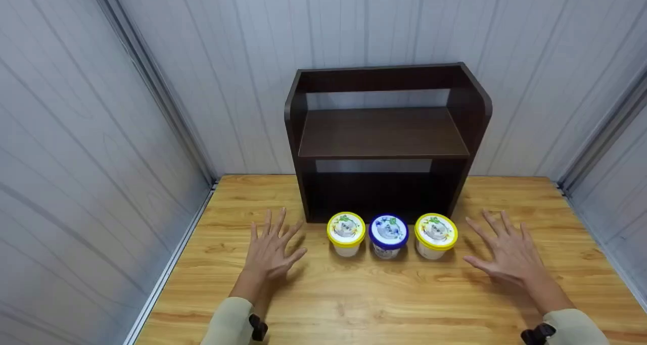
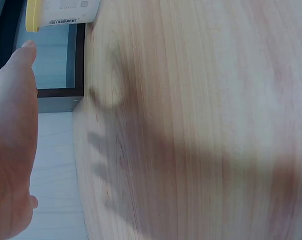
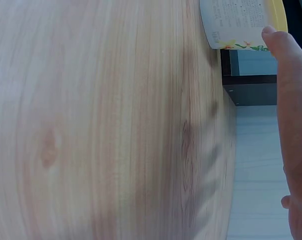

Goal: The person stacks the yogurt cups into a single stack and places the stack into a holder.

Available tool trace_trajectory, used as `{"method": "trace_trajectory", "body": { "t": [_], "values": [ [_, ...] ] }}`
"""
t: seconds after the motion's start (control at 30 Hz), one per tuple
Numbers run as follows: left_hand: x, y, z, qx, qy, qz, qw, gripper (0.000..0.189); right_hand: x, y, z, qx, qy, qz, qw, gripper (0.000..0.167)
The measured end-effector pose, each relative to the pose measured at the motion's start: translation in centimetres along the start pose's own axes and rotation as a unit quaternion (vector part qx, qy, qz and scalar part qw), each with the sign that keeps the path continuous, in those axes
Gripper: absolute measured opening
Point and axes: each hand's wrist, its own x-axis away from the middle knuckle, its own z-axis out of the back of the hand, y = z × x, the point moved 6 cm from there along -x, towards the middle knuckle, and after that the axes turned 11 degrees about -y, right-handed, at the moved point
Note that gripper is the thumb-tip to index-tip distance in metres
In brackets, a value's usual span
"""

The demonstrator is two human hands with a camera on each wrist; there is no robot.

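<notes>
Three small tubs stand in a row on the wooden table (image 1: 384,299) before a dark shelf unit (image 1: 384,138): a yellow-lidded tub (image 1: 346,233) on the left, a blue-lidded tub (image 1: 388,235) in the middle, and another yellow-lidded tub (image 1: 435,235) on the right. My left hand (image 1: 273,246) hovers flat with spread fingers left of the row, holding nothing. My right hand (image 1: 505,249) hovers the same way right of the row. In the wrist views each hand (image 2: 11,150) (image 3: 295,125) sits above the table with a tub (image 2: 61,12) (image 3: 240,22) beyond it.
The shelf unit has an upper shelf board (image 1: 384,133) and a lower opening (image 1: 379,193), both with nothing on them. Pale panel walls (image 1: 76,158) close in on the left, back and right. The table's left edge (image 1: 167,279) runs close to the left wall.
</notes>
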Motion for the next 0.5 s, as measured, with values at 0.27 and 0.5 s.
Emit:
{"method": "trace_trajectory", "body": {
  "t": [0.27, 0.5],
  "values": [
    [-0.3, 0.21, 0.19, -0.003, 0.006, -0.003, 1.0, 0.075, 0.28, 0.16, 0.01, 0.003, 0.002, -0.002, 1.0, 0.099],
    [-0.61, 0.73, 0.77, -0.001, 0.014, -0.009, 0.9999, 0.073, 0.08, -0.08, 0.48, 0.002, 0.006, 0.0, 1.0, 0.098]
  ]
}}
